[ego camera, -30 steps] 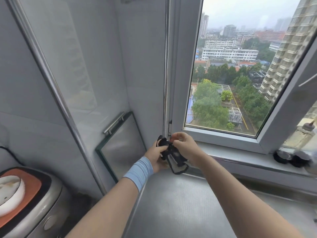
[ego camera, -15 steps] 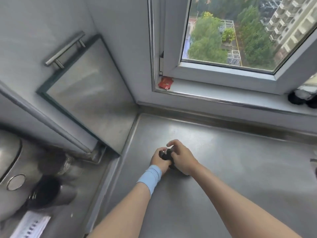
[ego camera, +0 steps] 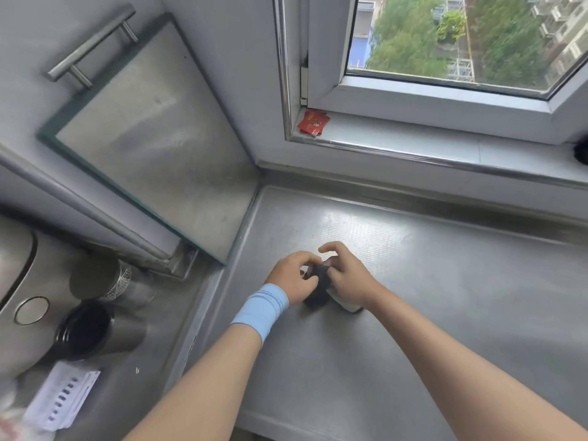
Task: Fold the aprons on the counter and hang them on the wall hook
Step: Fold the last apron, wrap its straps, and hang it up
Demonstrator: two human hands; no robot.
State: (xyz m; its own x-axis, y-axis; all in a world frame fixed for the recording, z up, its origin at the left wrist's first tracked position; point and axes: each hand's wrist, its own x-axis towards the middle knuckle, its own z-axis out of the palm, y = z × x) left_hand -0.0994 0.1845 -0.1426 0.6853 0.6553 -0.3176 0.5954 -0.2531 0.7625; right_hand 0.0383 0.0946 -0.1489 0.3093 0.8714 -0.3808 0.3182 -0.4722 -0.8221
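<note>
While both bare arms reach out over it, the big flat grey metal counter fills the lower right part of the view, and a bright patch of light shines on it near the back. Above the counter is the white-framed glass window, with green trees and tall buildings far down outside. To the left of the window is a flat grey metal door with a long silver bar handle on the wall. Down on the left sits a round silver cooker with a round button on it. Just beside the cooker are two shiny metal cups, and the near one is dark inside. A white paper card with dark marks lies below the cups. The left hand, with a light blue wristband, and the right hand meet close to the counter's left edge. Between them, resting on the counter, is the small dark cloth bundle. The left hand's fingers curl over the bundle's left side. The right hand grips its right side with bent fingers, and its first finger is lifted a little. Some little red packets lie in the left corner of the window sill, well apart from the hands.
</note>
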